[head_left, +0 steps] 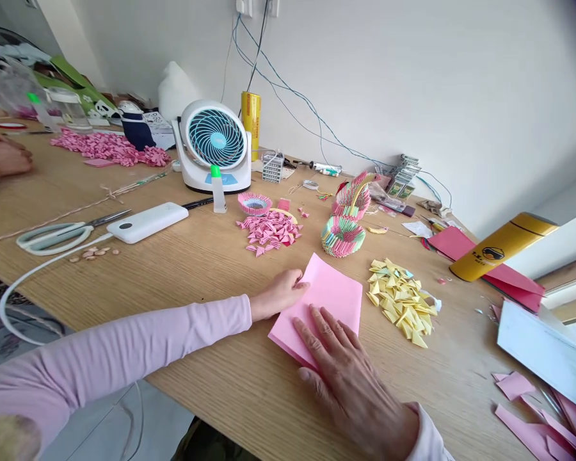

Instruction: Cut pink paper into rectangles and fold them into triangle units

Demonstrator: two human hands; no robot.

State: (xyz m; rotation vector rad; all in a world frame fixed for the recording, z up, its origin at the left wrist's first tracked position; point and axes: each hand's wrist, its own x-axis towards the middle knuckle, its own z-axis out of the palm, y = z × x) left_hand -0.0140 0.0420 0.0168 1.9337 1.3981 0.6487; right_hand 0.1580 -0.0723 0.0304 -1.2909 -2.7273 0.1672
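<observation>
A pale wall backs your wooden counter, with thin cables strung across it. Near the counter's front edge, right before you, lies the pink paper, its layered lower edge showing a fold. Your left hand pinches the sheet's left edge, thumb on top and the fingers curled. Your right hand lies spread, palm down, over the lower part of the sheet. Just right of the paper you have a heap of yellow folded pieces; beyond it to the left sits a heap of pink folded pieces. A multicoloured paper bowl stands behind the sheet. Further left are a white fan, scissors and another person's hand.
</observation>
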